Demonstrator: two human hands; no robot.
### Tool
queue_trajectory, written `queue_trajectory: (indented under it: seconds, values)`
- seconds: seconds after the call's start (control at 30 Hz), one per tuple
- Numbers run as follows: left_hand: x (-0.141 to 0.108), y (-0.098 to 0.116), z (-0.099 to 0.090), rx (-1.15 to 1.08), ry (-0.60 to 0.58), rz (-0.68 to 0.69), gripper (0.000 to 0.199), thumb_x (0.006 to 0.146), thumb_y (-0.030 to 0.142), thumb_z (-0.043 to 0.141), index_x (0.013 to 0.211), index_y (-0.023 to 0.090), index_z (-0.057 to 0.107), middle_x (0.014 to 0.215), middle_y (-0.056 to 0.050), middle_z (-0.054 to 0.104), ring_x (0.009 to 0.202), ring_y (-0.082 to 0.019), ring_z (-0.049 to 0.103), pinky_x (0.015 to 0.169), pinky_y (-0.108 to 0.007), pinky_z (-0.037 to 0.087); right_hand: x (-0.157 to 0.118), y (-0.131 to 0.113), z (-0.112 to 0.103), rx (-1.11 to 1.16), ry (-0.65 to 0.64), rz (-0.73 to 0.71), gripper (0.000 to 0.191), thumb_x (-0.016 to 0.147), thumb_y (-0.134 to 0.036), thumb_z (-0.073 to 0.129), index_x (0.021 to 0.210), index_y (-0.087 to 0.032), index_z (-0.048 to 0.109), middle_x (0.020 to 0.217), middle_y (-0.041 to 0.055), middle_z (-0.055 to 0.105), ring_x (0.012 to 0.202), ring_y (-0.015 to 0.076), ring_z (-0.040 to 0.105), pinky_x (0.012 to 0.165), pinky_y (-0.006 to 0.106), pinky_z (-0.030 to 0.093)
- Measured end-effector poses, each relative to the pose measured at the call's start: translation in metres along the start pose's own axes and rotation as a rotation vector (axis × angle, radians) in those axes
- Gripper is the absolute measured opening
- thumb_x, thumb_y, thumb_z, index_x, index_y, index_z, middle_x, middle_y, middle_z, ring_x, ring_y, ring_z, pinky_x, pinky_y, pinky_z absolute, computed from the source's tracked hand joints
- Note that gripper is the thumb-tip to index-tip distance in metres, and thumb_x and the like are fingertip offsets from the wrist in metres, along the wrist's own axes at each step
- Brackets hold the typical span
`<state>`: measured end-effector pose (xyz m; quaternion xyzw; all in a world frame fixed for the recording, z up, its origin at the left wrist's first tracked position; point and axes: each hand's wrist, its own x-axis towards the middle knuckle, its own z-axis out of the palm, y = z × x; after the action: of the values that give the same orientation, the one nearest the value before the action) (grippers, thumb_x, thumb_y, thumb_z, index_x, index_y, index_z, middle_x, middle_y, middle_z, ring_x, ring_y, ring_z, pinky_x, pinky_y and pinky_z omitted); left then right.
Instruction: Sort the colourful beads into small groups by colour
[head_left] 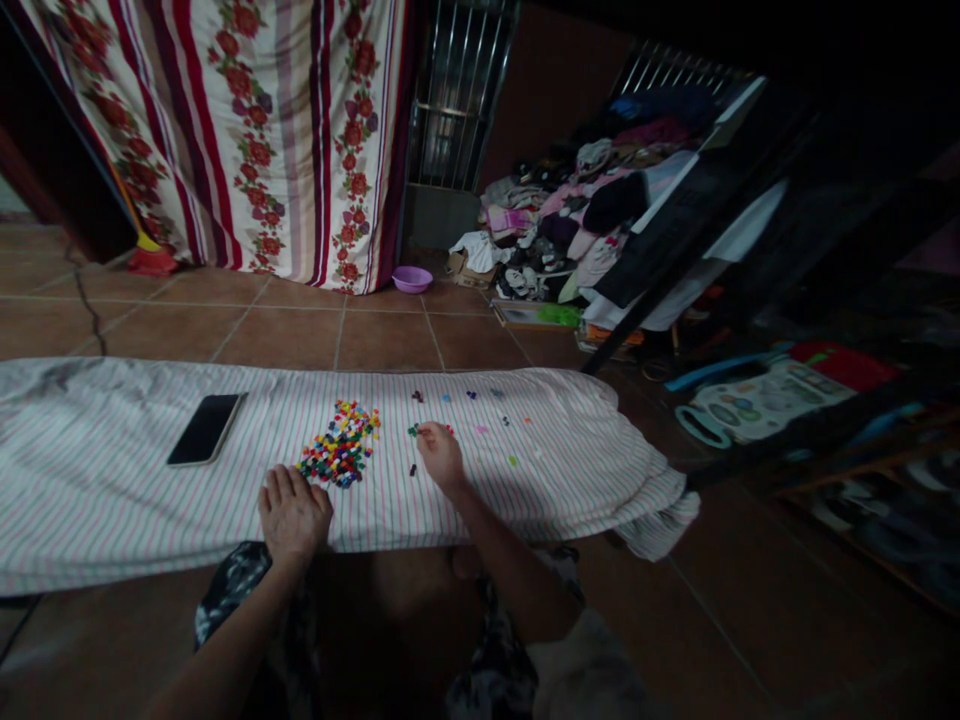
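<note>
My left hand lies flat on the striped cloth, fingers stretched out, at the lower left edge of a pile of small multicoloured pieces. To the right of that pile, my right hand reaches down with its fingertips pinched together; whatever may be between them is too small to tell. Right by those fingertips sit dark green pieces. Little same-coloured groups are spread around: brown pieces, dark blue pieces, black pieces, pink pieces and a lime-green piece.
A phone with a dark screen lies left of the pile on the cloth-covered surface. Beyond it are a tiled floor, a purple basin, a floral curtain and a heap of clothes. A dark slanted post stands at right.
</note>
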<state>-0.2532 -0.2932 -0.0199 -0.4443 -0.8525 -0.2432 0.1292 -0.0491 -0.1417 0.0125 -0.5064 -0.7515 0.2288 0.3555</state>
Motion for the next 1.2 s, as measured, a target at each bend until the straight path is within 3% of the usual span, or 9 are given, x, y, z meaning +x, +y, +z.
queue_trajectory:
  seconds: [0.2, 0.53, 0.83, 1.2]
  values:
    - [0.000, 0.001, -0.001, 0.054, -0.022, 0.002, 0.062, 0.083, 0.031, 0.033, 0.130, -0.007, 0.047, 0.137, -0.030, 0.046, 0.136, -0.036, 0.034, 0.112, -0.052, 0.026, 0.052, 0.019, -0.010, -0.196, 0.005, 0.097, 0.019, 0.083, -0.013, 0.050, 0.093, -0.020, 0.065, 0.092, 0.0044, 0.067, 0.084, 0.0143, 0.062, 0.078, 0.024, 0.046]
    - [0.001, 0.001, 0.001, 0.111, -0.027, 0.019, 0.061, 0.085, 0.031, 0.031, 0.128, -0.007, 0.049, 0.136, -0.029, 0.047, 0.136, -0.036, 0.036, 0.111, -0.052, 0.028, 0.107, 0.035, 0.009, -0.318, -0.083, 0.117, 0.024, 0.084, -0.008, 0.049, 0.092, -0.018, 0.070, 0.092, 0.0069, 0.070, 0.086, 0.0153, 0.063, 0.076, 0.023, 0.043]
    - [0.001, 0.000, 0.003, 0.038, -0.056, -0.025, 0.061, 0.082, 0.032, 0.036, 0.133, 0.000, 0.047, 0.139, -0.024, 0.047, 0.138, -0.033, 0.033, 0.113, -0.051, 0.026, 0.126, 0.036, 0.027, -0.396, -0.150, 0.156, 0.025, 0.086, -0.009, 0.049, 0.095, -0.019, 0.070, 0.095, 0.0093, 0.069, 0.090, 0.0182, 0.063, 0.078, 0.026, 0.043]
    - [0.001, -0.001, 0.003, 0.054, -0.051, -0.015, 0.061, 0.082, 0.032, 0.037, 0.133, 0.000, 0.046, 0.140, -0.025, 0.045, 0.139, -0.033, 0.032, 0.113, -0.051, 0.025, 0.120, 0.043, 0.029, -0.307, -0.149, 0.094, 0.033, 0.085, -0.005, 0.047, 0.100, -0.022, 0.071, 0.101, 0.0058, 0.070, 0.095, 0.0170, 0.063, 0.083, 0.024, 0.042]
